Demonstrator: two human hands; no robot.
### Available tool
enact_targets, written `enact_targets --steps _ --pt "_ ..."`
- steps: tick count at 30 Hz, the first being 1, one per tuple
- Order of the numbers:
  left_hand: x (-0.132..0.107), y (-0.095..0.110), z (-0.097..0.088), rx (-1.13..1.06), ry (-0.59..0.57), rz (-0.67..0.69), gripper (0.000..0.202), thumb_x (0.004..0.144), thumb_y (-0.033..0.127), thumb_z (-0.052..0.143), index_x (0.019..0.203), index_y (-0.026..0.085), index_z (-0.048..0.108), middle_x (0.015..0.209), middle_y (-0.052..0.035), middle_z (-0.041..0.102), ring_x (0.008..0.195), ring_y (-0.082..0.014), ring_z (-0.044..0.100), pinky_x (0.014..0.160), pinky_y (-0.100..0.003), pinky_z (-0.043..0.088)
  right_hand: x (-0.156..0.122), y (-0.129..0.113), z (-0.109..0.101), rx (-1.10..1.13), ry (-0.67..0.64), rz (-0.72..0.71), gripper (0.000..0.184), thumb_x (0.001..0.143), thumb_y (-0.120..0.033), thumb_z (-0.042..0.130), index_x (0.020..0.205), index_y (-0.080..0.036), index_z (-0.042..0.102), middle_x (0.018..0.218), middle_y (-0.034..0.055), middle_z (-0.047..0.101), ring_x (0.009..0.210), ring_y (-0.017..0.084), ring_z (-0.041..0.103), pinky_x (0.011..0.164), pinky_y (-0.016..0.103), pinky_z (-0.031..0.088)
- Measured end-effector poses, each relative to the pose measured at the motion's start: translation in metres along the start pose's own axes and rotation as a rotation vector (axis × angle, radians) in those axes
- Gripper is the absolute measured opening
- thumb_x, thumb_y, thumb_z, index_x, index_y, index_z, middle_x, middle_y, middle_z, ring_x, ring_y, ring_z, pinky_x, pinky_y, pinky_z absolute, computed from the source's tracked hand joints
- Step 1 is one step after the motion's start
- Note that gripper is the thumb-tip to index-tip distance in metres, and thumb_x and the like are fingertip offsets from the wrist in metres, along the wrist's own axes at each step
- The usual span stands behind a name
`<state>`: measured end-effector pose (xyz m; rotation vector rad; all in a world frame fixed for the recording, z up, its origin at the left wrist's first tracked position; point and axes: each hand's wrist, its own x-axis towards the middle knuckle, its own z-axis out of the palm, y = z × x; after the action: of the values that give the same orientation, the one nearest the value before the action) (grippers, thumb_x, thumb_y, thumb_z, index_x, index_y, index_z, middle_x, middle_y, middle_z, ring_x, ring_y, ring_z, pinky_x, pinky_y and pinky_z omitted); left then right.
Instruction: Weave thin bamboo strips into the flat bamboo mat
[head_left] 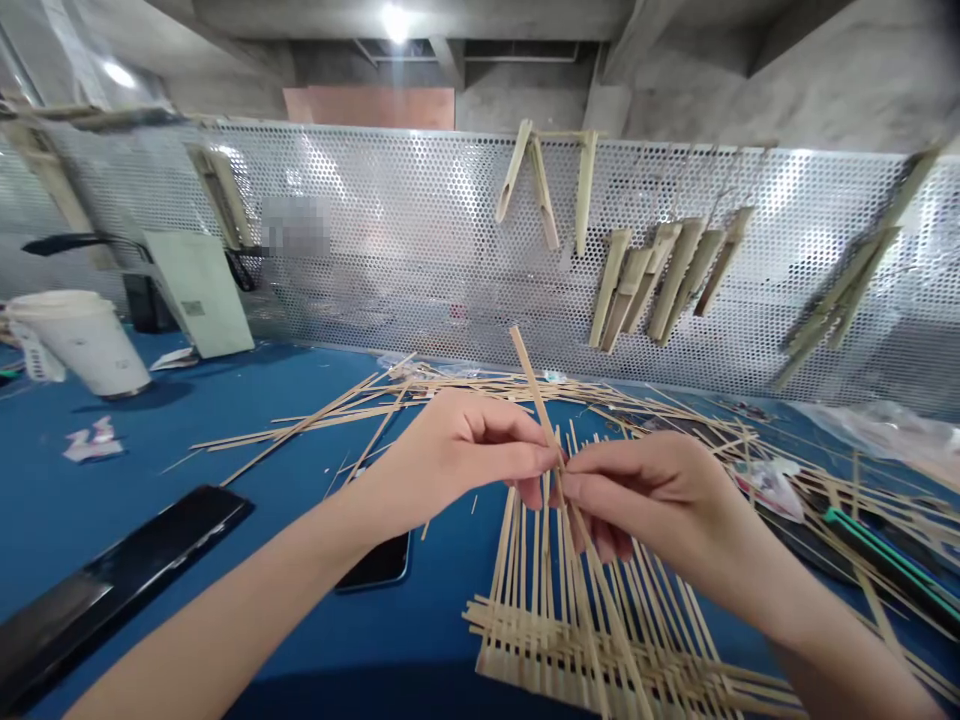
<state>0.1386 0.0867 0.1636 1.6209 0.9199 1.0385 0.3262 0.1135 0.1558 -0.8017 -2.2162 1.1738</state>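
Observation:
A thin bamboo strip slants up and to the left from a partly woven bamboo mat that lies on the blue table. My left hand pinches this strip between thumb and fingers. My right hand pinches the same strip from the other side, fingertips almost touching the left ones. Both hands hover just above the mat's upright strips.
Loose bamboo strips are scattered behind the hands. A phone lies under my left wrist, a dark tablet at the left. A white cup stands far left. Bamboo pieces hang on the perforated metal wall.

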Motion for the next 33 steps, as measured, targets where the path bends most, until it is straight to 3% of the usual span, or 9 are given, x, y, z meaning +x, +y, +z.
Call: enact_targets --steps 4,8,17,24,28,33 --pt "-0.001 -0.001 0.004 -0.066 0.039 -0.007 0.012 0.078 0.011 0.064 0.072 0.016 0.072 0.059 0.0050 0.065 0.053 -0.0029 0.059 0.056 -0.011 0.047 -0.003 -0.003 0.000 -0.004 0.016 -0.031 0.026 0.082 -0.013 0.046 0.058 -0.019 0.057 0.053 -0.0039 0.054 0.048 0.006 0.048 0.046 0.018 0.038" --pt "-0.004 0.000 0.009 -0.081 0.073 0.029 0.013 0.079 0.012 0.063 0.071 0.017 0.072 0.056 0.0053 0.065 0.054 -0.0037 0.059 0.058 -0.011 0.048 -0.006 -0.002 0.000 -0.051 0.021 -0.039 0.026 0.085 -0.017 0.044 0.067 -0.020 0.062 0.055 -0.0034 0.053 0.049 0.007 0.045 0.045 0.020 0.035" --pt "-0.011 0.010 0.009 0.016 0.050 -0.003 0.014 0.082 0.014 0.061 0.074 0.019 0.072 0.059 0.0050 0.066 0.057 -0.0056 0.060 0.060 -0.013 0.048 -0.011 -0.012 -0.002 -0.075 -0.041 0.055 0.025 0.086 -0.017 0.044 0.072 -0.019 0.065 0.057 -0.0031 0.052 0.051 0.008 0.044 0.047 0.021 0.034" --pt "-0.013 0.011 0.010 -0.031 0.034 -0.026 0.013 0.081 0.015 0.061 0.074 0.020 0.072 0.058 0.0055 0.066 0.055 -0.0058 0.060 0.057 -0.014 0.048 -0.013 -0.014 -0.003 -0.038 -0.042 0.025 0.025 0.085 -0.017 0.046 0.070 -0.019 0.065 0.057 -0.0022 0.056 0.052 0.008 0.046 0.047 0.020 0.036" --pt "-0.016 0.013 0.012 0.090 0.106 -0.018 0.013 0.080 0.017 0.061 0.073 0.020 0.071 0.058 0.0046 0.066 0.054 -0.0076 0.060 0.055 -0.016 0.047 -0.014 -0.010 0.000 -0.057 -0.034 -0.058 0.024 0.085 -0.017 0.046 0.075 -0.021 0.067 0.055 -0.0033 0.054 0.049 0.008 0.045 0.044 0.020 0.034" --pt "-0.020 0.015 0.012 0.230 0.110 0.008 0.013 0.081 0.019 0.061 0.073 0.021 0.071 0.056 0.0061 0.065 0.052 -0.0061 0.058 0.049 -0.013 0.041 -0.015 -0.008 0.001 -0.074 -0.018 -0.037 0.025 0.082 -0.015 0.046 0.067 -0.021 0.065 0.052 -0.0035 0.052 0.046 0.007 0.044 0.040 0.020 0.029"
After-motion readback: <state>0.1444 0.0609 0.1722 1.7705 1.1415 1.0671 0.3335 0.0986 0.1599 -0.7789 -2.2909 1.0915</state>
